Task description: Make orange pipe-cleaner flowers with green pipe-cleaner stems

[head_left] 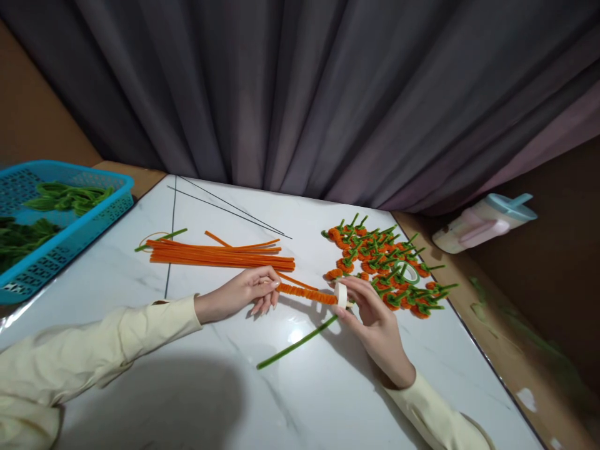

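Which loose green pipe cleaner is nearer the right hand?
The lower green pipe cleaner, its far end beside the right hand; the other green pipe cleaner lies at the left end of the orange bundle.

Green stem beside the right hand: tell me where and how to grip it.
Pinch the green stem near its left end, probably best from the near side: it's thin and lies uncovered there, while its other end sits by the right hand.

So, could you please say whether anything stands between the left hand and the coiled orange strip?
Nothing visible does: the left hand holds one end of the coiled strip, and the right hand grips a white piece at the other.
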The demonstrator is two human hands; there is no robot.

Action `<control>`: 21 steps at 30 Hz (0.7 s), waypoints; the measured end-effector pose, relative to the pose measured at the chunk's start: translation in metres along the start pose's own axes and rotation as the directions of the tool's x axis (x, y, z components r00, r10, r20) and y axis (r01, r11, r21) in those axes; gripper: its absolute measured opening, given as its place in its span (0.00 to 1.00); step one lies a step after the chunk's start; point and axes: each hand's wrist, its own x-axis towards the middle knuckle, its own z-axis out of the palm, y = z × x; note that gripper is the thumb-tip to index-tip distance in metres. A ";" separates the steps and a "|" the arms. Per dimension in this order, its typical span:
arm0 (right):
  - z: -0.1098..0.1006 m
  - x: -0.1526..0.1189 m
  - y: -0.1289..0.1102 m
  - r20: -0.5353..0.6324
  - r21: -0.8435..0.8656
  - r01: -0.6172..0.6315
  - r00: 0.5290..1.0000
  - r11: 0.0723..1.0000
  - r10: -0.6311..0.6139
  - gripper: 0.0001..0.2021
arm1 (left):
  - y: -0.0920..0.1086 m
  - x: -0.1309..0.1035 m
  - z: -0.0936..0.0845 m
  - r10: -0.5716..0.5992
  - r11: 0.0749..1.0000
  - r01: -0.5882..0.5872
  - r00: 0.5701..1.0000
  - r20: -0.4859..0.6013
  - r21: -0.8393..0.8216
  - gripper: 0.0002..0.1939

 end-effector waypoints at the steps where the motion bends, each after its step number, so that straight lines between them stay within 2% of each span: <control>1: 0.000 0.000 0.001 -0.017 0.062 -0.003 1.000 0.998 0.004 0.15 | 0.000 0.000 -0.001 0.000 1.000 0.000 1.000 -0.009 -0.005 0.13; 3: 0.000 0.000 0.002 -0.037 0.146 -0.010 0.999 0.989 0.015 0.14 | 0.000 0.001 -0.003 -0.003 1.000 0.002 1.000 -0.028 -0.025 0.13; 6: -0.001 -0.001 -0.001 -0.028 0.142 -0.055 0.998 0.988 0.059 0.13 | 0.000 0.001 -0.005 -0.001 0.998 -0.002 0.998 -0.062 -0.059 0.13; 12: -0.002 -0.002 -0.011 0.089 0.034 -0.183 0.980 0.982 0.180 0.13 | -0.003 0.001 -0.003 0.057 0.998 -0.058 0.993 -0.104 -0.007 0.14; 18: 0.000 -0.003 -0.011 0.197 0.130 -0.304 0.941 0.944 0.276 0.15 | -0.006 0.000 -0.001 0.164 0.986 -0.160 0.969 -0.185 0.037 0.16; 21: 0.000 -0.003 -0.009 0.201 0.132 -0.313 0.937 0.940 0.284 0.15 | -0.006 -0.004 0.002 0.202 0.979 -0.188 0.954 -0.220 0.083 0.15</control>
